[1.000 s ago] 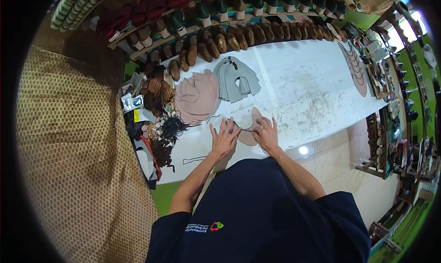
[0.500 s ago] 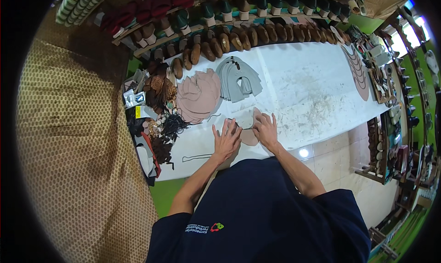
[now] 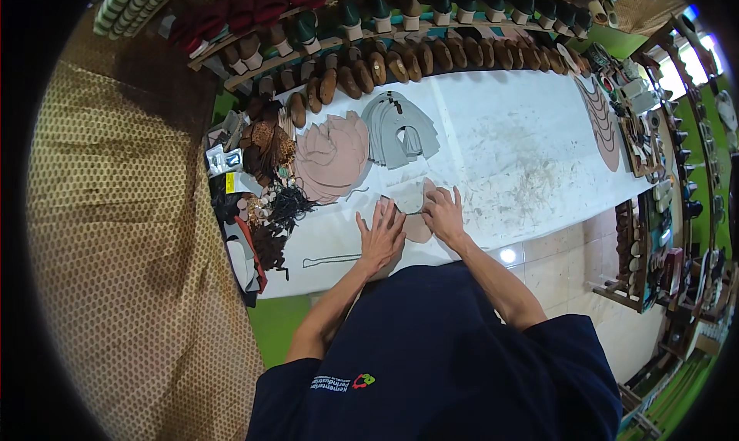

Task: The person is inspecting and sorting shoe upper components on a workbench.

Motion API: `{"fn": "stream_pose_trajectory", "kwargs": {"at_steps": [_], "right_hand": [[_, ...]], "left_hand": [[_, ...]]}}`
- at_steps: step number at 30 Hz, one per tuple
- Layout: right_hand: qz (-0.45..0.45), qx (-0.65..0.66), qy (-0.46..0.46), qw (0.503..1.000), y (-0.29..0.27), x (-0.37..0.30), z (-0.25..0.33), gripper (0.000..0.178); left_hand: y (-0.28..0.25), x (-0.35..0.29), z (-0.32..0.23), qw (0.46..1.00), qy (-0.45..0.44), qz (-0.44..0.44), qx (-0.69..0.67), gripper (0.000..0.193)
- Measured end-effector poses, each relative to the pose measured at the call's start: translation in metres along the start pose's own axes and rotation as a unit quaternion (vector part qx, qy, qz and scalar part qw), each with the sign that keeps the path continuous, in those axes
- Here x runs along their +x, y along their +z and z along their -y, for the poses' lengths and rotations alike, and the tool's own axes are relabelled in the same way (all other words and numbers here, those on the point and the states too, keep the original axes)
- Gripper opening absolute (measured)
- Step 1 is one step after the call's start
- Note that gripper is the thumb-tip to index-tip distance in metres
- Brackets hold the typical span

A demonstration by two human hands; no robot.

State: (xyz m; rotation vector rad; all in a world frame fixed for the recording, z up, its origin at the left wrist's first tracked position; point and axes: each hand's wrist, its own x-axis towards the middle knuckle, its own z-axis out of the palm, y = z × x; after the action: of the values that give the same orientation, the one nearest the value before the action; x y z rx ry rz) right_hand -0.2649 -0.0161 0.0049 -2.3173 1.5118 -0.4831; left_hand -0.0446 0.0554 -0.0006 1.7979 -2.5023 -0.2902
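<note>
Close to the table's front edge lies a flat pinkish sole-shaped piece, partly covered by my hands. A thin dark strip curves across it between my fingertips. My left hand rests on the piece's left side, fingers spread and thumb held out. On the right, my right hand bends its fingers down at the strip's end, with one outer finger raised; its thumb and fingertips look closed on the strip, though the contact is small. Left of my left hand, a longer loop of dark strip lies on the white table cover.
Beyond my hands sit fanned stacks of pink pieces and grey pieces. Cords and small fittings crowd the left end. Wooden shoe lasts line the back edge; pink pieces with curved outlines lie at the right.
My hands keep nearly the same pose and place over the pinkish piece. The view has shifted very slightly.
</note>
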Motion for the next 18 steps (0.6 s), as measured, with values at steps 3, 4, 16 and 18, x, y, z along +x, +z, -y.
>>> {"fn": "stream_pose_trajectory", "kwargs": {"at_steps": [3,4,16,18], "right_hand": [[0.005,0.002,-0.003,1.0,0.0,0.002,-0.001,0.01],[0.01,-0.001,-0.002,1.0,0.0,0.002,-0.001,0.011],[0.026,-0.01,-0.02,0.999,-0.002,0.006,-0.004,0.012],[0.028,-0.009,-0.026,0.999,-0.002,0.006,-0.006,0.013]], "left_hand": [[-0.003,0.002,-0.002,1.0,0.002,0.006,0.003,0.055],[-0.004,0.003,-0.003,1.0,0.003,0.011,0.006,0.055],[0.0,0.006,-0.017,0.999,-0.026,-0.012,-0.026,0.051],[0.0,0.008,-0.018,0.999,-0.026,-0.006,-0.023,0.051]]}}
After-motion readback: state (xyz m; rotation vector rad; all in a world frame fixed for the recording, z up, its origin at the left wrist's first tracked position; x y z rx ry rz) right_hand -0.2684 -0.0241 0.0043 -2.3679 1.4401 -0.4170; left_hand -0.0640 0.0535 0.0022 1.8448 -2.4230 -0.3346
